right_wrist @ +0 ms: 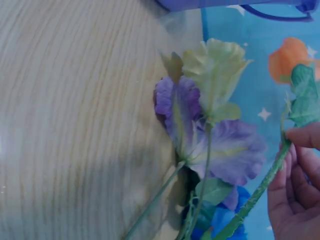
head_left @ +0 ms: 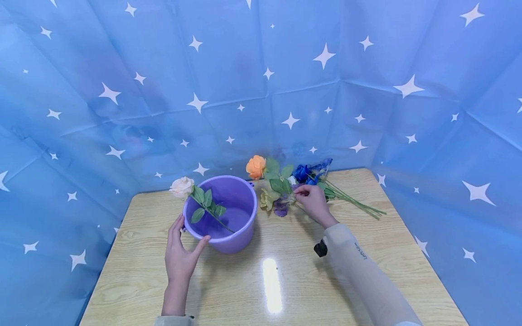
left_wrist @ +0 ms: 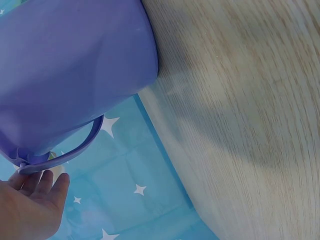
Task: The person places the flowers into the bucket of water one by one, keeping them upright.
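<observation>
A purple bucket [head_left: 246, 233] stands left of the table's middle, with a pale pink-white rose [head_left: 182, 187] leaning in it, its bloom over the rim. My left hand [head_left: 180, 258] rests against the bucket's near left side, thumb at the rim, fingers outstretched; in the left wrist view its fingertips touch beside the bucket's handle [left_wrist: 75, 152]. To the right, my right hand [head_left: 314, 203] pinches the green stem [right_wrist: 257, 192] of an orange rose [head_left: 256, 167] between thumb and forefinger. Beside it lie a yellowish flower [right_wrist: 215, 77] and a purple flower [right_wrist: 225, 150].
Blue flowers [head_left: 306, 174] lie behind the right hand, their green stems [head_left: 359, 203] pointing right along the wooden table [head_left: 134, 271]. A blue curtain with white stars [head_left: 261, 90] hangs behind and at both sides of the table.
</observation>
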Available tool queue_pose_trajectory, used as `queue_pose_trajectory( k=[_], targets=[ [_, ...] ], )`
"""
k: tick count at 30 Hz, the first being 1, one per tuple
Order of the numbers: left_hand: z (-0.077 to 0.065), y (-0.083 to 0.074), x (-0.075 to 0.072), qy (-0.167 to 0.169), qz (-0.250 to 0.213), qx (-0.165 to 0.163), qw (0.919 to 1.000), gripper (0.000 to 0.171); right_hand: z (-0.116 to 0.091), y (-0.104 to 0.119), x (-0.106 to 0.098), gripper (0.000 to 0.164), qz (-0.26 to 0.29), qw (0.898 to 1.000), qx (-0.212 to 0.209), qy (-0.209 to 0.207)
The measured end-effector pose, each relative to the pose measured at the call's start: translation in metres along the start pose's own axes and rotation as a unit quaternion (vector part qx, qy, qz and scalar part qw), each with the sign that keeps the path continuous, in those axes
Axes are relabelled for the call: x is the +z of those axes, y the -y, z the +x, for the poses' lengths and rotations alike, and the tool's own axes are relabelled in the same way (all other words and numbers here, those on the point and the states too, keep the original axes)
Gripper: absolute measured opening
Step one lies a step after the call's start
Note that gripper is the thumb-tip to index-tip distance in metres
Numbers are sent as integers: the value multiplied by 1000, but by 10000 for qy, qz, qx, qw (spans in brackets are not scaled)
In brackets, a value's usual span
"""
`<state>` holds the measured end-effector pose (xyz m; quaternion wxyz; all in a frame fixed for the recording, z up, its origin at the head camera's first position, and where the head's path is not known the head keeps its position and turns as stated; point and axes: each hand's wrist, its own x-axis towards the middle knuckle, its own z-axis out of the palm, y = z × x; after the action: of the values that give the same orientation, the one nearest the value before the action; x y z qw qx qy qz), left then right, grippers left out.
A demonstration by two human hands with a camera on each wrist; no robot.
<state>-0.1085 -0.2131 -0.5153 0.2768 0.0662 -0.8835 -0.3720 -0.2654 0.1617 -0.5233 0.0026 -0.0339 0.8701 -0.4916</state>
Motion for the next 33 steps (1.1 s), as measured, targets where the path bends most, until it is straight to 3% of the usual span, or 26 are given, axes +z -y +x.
queue_pose_trajectory(
  k=[14,33],
  targets=[
    [1,-3,0,69,152,-137,9998,96,6,25,-3,16,-121,9998,-90,-112],
    [-7,-12,1,-677,314,108,9972,88,15,67,4,12,-78,9977,-622,-271]
  ],
)
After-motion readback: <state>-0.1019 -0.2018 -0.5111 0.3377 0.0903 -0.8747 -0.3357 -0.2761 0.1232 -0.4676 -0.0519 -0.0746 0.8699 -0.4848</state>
